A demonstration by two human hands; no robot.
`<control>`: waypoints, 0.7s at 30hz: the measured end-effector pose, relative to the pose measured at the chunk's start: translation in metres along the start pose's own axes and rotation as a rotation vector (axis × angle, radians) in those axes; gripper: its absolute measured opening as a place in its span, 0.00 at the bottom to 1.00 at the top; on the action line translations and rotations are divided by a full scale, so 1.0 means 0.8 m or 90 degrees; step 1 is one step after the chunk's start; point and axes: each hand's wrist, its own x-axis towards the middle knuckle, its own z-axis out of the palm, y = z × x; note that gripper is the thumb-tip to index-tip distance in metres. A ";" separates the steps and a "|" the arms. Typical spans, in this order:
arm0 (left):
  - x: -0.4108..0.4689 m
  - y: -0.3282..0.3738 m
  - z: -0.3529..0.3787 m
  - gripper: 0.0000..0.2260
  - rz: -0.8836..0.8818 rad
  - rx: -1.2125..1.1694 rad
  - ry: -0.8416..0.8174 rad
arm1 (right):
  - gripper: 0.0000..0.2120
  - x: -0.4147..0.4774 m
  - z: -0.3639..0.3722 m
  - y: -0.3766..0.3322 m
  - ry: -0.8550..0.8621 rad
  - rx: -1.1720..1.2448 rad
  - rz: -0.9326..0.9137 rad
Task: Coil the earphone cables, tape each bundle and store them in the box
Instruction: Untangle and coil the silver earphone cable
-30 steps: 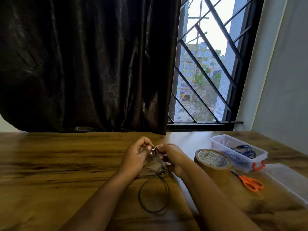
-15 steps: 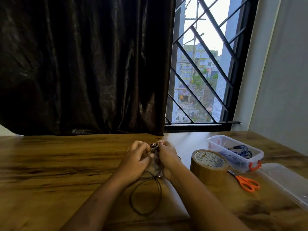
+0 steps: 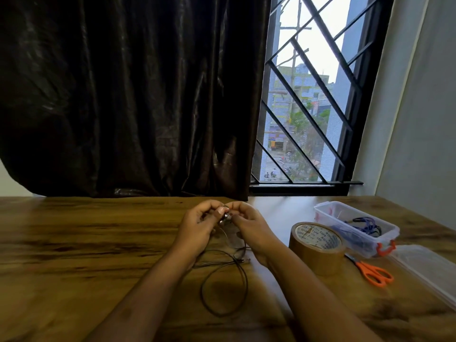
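A black earphone cable (image 3: 223, 287) hangs from my hands and lies in a loose loop on the wooden table (image 3: 74, 255). My left hand (image 3: 197, 230) and my right hand (image 3: 249, 228) meet above the table's middle, and both pinch the earbud end (image 3: 225, 216) of the cable between fingertips. A clear plastic box (image 3: 357, 228) with orange clips stands at the right and holds a blue coiled cable (image 3: 362, 224). A roll of brown tape (image 3: 317, 246) stands upright between my right hand and the box.
Orange-handled scissors (image 3: 372, 271) lie in front of the box. The box's clear lid (image 3: 429, 270) rests at the table's right edge. A dark curtain (image 3: 128, 95) and a barred window (image 3: 308, 107) stand behind the table.
Both hands have stayed together at the earbud end, shifting slightly. The cable loop on the table has changed shape a little.
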 end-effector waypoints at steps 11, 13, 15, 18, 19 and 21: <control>-0.002 -0.001 0.002 0.04 0.017 0.001 -0.079 | 0.06 0.005 0.013 0.009 0.054 -0.019 -0.038; 0.000 0.000 0.003 0.02 0.064 0.047 -0.027 | 0.08 0.005 0.018 0.009 0.059 -0.060 -0.054; 0.002 -0.001 0.003 0.01 0.091 0.088 -0.018 | 0.09 0.005 0.018 0.006 0.071 -0.049 -0.048; 0.003 -0.014 0.000 0.09 0.118 0.187 -0.007 | 0.10 0.005 0.017 0.002 0.057 0.041 -0.009; 0.003 -0.017 -0.002 0.09 0.130 0.230 0.013 | 0.10 0.003 0.017 0.000 0.037 0.078 0.001; 0.004 -0.019 -0.005 0.08 0.150 0.272 0.068 | 0.11 0.001 0.016 -0.003 0.003 0.141 0.002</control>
